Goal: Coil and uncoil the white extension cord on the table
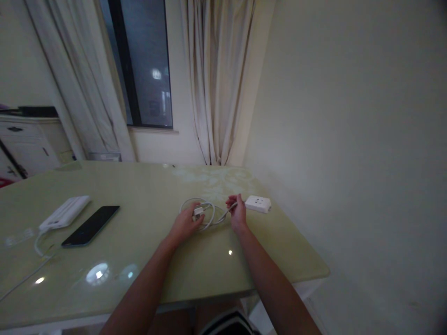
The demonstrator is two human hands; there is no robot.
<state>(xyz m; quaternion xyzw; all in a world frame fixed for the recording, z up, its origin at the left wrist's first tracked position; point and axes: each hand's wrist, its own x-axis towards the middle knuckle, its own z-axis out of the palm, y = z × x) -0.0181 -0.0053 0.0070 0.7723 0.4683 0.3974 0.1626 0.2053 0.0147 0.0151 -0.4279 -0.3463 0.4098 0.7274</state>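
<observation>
My left hand point(188, 220) is closed around a white plug point(198, 211) at the end of a white extension cord. Loose loops of the cord point(211, 218) lie on the table between my two hands. With my right hand point(238, 211) I grip the cord close to where it enters the white power strip point(258, 204). The strip rests on the table just right of that hand, its socket holes facing up.
A black phone point(91, 226) lies at the left of the glossy pale green table point(146, 186). Beyond it is a white power bank point(66, 212) with a white cable point(30, 275) running to the left edge. A wall point(349, 139) stands along the right side.
</observation>
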